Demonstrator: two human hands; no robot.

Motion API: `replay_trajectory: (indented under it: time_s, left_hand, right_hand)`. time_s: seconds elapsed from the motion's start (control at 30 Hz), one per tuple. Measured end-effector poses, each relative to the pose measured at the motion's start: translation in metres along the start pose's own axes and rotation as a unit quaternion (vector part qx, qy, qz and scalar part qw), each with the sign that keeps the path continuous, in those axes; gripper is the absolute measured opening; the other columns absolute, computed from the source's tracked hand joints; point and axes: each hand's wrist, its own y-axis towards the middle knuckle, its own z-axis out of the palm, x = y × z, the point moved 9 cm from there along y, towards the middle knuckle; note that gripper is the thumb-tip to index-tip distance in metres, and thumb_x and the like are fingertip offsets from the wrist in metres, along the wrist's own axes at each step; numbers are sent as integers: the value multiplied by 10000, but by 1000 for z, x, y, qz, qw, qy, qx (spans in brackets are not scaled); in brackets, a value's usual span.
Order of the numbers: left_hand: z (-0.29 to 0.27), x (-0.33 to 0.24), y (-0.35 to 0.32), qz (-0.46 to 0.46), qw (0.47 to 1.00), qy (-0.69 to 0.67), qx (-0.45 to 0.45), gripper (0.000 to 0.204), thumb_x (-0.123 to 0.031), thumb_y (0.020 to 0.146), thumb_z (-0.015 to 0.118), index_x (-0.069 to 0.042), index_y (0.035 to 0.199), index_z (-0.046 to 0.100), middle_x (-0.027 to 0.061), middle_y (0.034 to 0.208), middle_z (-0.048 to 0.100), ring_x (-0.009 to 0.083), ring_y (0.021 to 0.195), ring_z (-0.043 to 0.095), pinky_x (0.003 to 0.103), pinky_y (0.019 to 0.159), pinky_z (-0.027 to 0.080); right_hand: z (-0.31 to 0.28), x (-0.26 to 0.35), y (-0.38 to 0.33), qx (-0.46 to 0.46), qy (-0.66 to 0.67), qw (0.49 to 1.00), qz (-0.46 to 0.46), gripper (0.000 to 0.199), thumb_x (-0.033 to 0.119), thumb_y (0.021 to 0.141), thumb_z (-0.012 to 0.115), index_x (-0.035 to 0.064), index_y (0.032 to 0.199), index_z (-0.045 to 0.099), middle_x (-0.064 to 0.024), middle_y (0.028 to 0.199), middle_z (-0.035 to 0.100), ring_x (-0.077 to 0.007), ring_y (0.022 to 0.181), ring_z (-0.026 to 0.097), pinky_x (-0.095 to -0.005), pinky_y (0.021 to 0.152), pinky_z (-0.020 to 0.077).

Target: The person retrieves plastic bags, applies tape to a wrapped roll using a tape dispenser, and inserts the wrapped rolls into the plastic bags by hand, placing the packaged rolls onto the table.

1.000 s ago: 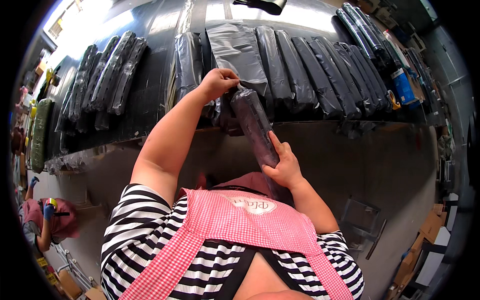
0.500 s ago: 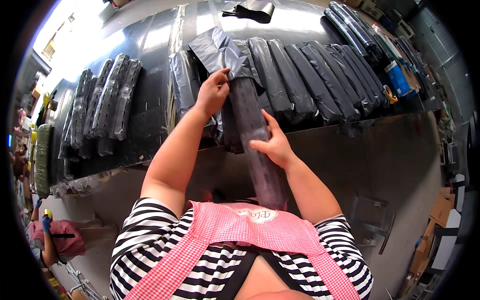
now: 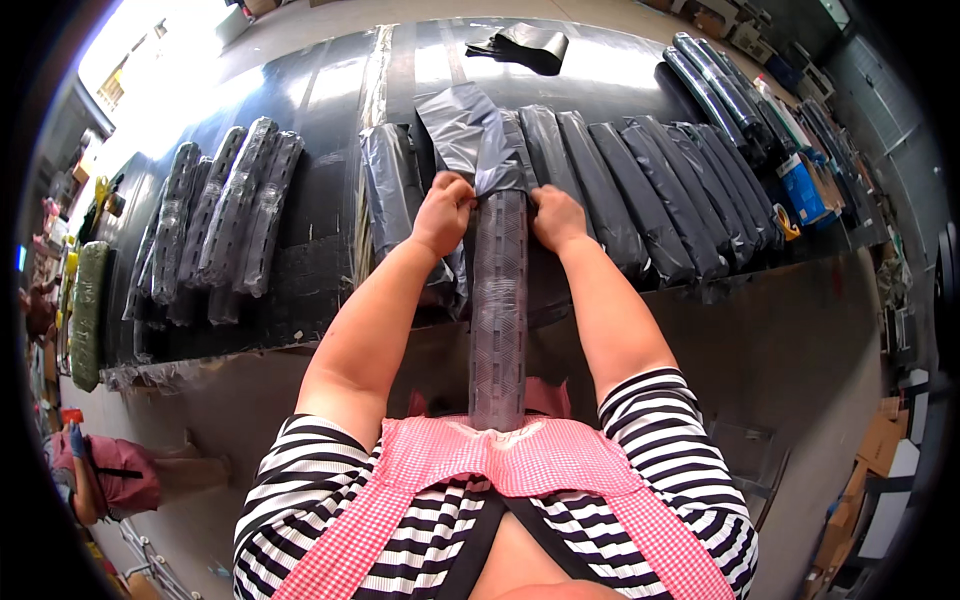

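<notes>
A long dark roll wrapped in clear film (image 3: pixel 498 310) stands between my arms, its near end against my apron. Over its far end sits a grey plastic bag (image 3: pixel 470 130), lying open on the black table (image 3: pixel 320 90). My left hand (image 3: pixel 442 212) grips the bag's mouth on the left of the roll. My right hand (image 3: pixel 556 216) grips the bag's mouth on the right side. Both hands are level with the roll's top end.
Several bagged rolls (image 3: pixel 650 190) lie side by side to the right, more (image 3: pixel 730 90) at the far right. Several film-wrapped rolls (image 3: pixel 220 220) lie at the left. A loose dark bag (image 3: pixel 525 45) lies at the far table edge. Cardboard boxes (image 3: pixel 870 470) stand on the floor at right.
The roll has swung from a slant to straight up the middle. My right hand left the roll's shaft and went to the bag's mouth. The bag now sits over the roll's end.
</notes>
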Motion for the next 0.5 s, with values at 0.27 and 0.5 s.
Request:
replay_trajectory:
  time_s: [0.27,0.5]
  left_hand:
    - [5,-100,-202,-24,880,-279,383,194,112,703,622,-69,773,624,55,797,579,229,793,590,347,720,474]
    - [-10,-95,-78,-45,985,-149,78,117,66,784,603,-49,798,598,88,784,581,241,768,597,348,705,482]
  right_hand:
    - [22,46,-270,461,361,808,61,301,130,768,753,48,1053,698,-132,1031,695,-241,992,647,-375,879,509]
    - [-6,19,-151,184,484,824,230,106,99,886,687,9,943,696,-11,761,654,-101,664,582,-296,616,490]
